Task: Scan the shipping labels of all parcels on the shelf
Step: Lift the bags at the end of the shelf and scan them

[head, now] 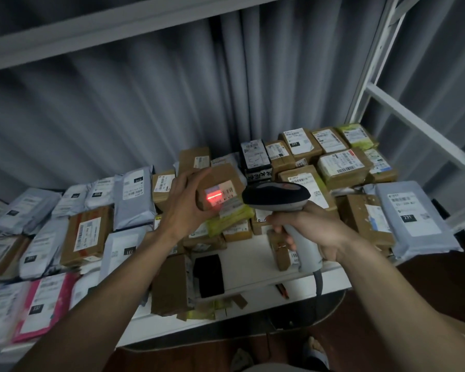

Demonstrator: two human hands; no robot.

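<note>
Fingers (pixel 196 175) of the left hand (pixel 184 208) curl around a small brown cardboard parcel (pixel 220 183), gripping it from its left side and holding it raised above the shelf (pixel 253 261), near the centre of the stock. Its white shipping label (pixel 222 196) faces the camera, printed with barcodes, and a bright red scan line (pixel 214 196) falls across the label's left part. Just to the right, the right hand (pixel 310 228) is wrapped around the pale grey grip of a handheld scanner (pixel 277 196), whose dark rounded head points at the label; a cable hangs from the handle base. Glossy grey poly mailers (pixel 133 196) with white labels lie in rows on the left, with one pink mailer (pixel 45 304) at the front edge. Taped cardboard boxes (pixel 341 165), rectangular and matte, crowd the right rear. Corrugated grey sheeting (pixel 145 103) backs the shelf.
</note>
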